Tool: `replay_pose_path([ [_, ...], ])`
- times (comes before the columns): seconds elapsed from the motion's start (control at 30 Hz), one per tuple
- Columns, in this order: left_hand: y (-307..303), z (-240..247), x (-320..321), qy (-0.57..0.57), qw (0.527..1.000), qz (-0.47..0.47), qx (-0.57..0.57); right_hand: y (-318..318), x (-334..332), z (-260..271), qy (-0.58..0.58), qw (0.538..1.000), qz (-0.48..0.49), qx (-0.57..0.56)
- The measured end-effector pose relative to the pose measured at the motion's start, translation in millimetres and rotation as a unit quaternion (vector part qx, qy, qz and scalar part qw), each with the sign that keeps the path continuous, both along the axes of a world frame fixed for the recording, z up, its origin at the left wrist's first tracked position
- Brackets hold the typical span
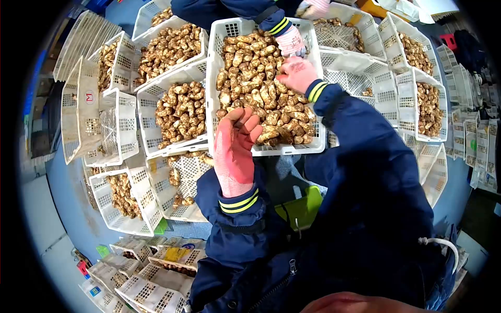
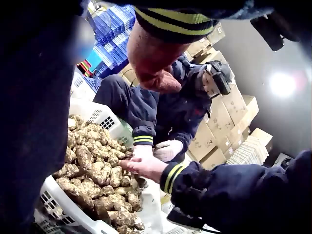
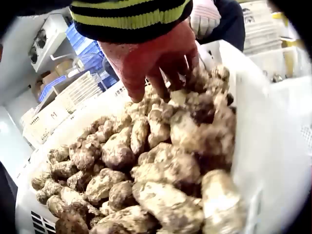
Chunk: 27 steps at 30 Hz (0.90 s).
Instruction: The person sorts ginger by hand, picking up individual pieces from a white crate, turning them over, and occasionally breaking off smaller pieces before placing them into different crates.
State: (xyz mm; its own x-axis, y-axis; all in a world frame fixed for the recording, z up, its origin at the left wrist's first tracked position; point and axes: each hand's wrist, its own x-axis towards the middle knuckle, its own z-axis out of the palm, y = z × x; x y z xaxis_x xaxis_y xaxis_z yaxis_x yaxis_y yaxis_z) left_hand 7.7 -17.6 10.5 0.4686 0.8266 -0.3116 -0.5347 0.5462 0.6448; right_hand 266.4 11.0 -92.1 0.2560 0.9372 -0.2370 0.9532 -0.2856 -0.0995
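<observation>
A white crate (image 1: 214,94) in the middle is heaped with brown-and-cream tubers (image 1: 255,96), seen close up in the right wrist view (image 3: 168,165). My left hand (image 1: 236,154), in a pinkish glove, is palm up over the crate's near left edge, fingers loosely bent and nothing visible in the palm; the left wrist view shows it from behind (image 2: 153,63). Over the heap's right side, my right hand (image 1: 299,74) reaches down; its spread fingers touch the tubers in the right wrist view (image 3: 156,61). Whether a tuber lies under those fingertips is hidden.
Across the crate, another person's gloved hand (image 1: 291,41) reaches in close beside my right hand. Crates of tubers stand left (image 1: 180,112) and right (image 1: 429,109). One crate at the right (image 1: 355,78) holds only a few pieces. A green container (image 1: 302,208) sits below.
</observation>
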Motion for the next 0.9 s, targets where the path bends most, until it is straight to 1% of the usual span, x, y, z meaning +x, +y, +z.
replay_pose_path([
  [0.03,0,0,-1,0.004,1.000,0.001,-0.002,-2,-11,-19,-0.065,0.997,0.028,0.035],
  [0.07,2,-1,-2,0.004,1.000,0.001,-0.002,-3,-21,-27,-0.130,0.988,0.054,0.068],
  [0.13,2,-2,-4,0.000,1.000,-0.008,0.005,2,-24,-31,-0.122,0.992,0.028,0.027],
  [0.17,2,-3,-5,0.000,1.000,-0.008,0.002,-4,-19,-26,-0.085,0.994,0.057,0.049],
  [0.2,3,-3,-4,-0.006,1.000,-0.008,-0.002,-7,-19,-21,-0.037,0.997,0.055,0.047],
  [0.27,4,-3,-3,-0.015,1.000,-0.004,-0.010,-13,-24,-10,0.016,0.996,0.082,0.037],
  [0.3,4,-3,-3,-0.025,1.000,-0.004,-0.008,-17,-31,-6,-0.004,0.994,0.101,0.032],
  [0.33,2,-2,-2,-0.028,1.000,-0.004,-0.008,-13,-41,-4,-0.027,0.994,0.092,-0.056],
  [0.4,1,-2,-2,-0.017,1.000,-0.010,0.005,-29,-41,-26,-0.057,0.988,0.139,0.045],
  [0.47,5,-4,-1,-0.020,1.000,-0.010,0.001,-26,-38,-22,0.005,0.994,0.101,0.031],
  [0.5,6,-6,-2,-0.013,1.000,-0.006,-0.001,-25,-33,-19,0.111,0.989,0.073,0.066],
  [0.53,5,-5,-3,-0.005,1.000,-0.003,-0.004,-25,-29,-12,0.215,0.971,0.042,0.097],
  [0.57,5,-4,-3,-0.008,1.000,0.003,-0.002,-28,-31,-7,0.329,0.934,-0.049,0.134],
  [0.6,5,-4,-2,-0.011,1.000,0.004,-0.001,-29,-26,2,0.471,0.862,-0.059,0.179],
  [0.63,5,-5,-2,-0.016,1.000,0.001,0.001,-34,-23,19,0.597,0.781,-0.091,0.157],
  [0.67,4,-6,-2,-0.021,1.000,-0.002,0.004,-40,-16,26,0.709,0.682,-0.121,0.133],
  [0.7,4,-7,-2,-0.032,0.999,-0.008,0.006,-45,-6,28,0.801,0.584,-0.084,0.099],
  [0.73,5,-7,-2,-0.036,0.999,-0.008,0.009,-49,-23,48,0.857,0.478,-0.140,0.130],
  [0.8,5,-7,-2,-0.018,1.000,-0.009,0.002,-56,-29,59,0.896,0.411,-0.108,0.128],
  [0.83,5,-5,-2,-0.012,1.000,-0.007,-0.005,-59,-42,79,0.870,0.457,-0.130,0.135],
  [0.87,4,-5,-2,-0.011,1.000,-0.006,-0.003,-59,-47,84,0.841,0.507,-0.122,0.141],
  [0.9,5,-4,-2,-0.005,1.000,-0.006,-0.005,-58,-48,79,0.848,0.502,-0.098,0.137],
])
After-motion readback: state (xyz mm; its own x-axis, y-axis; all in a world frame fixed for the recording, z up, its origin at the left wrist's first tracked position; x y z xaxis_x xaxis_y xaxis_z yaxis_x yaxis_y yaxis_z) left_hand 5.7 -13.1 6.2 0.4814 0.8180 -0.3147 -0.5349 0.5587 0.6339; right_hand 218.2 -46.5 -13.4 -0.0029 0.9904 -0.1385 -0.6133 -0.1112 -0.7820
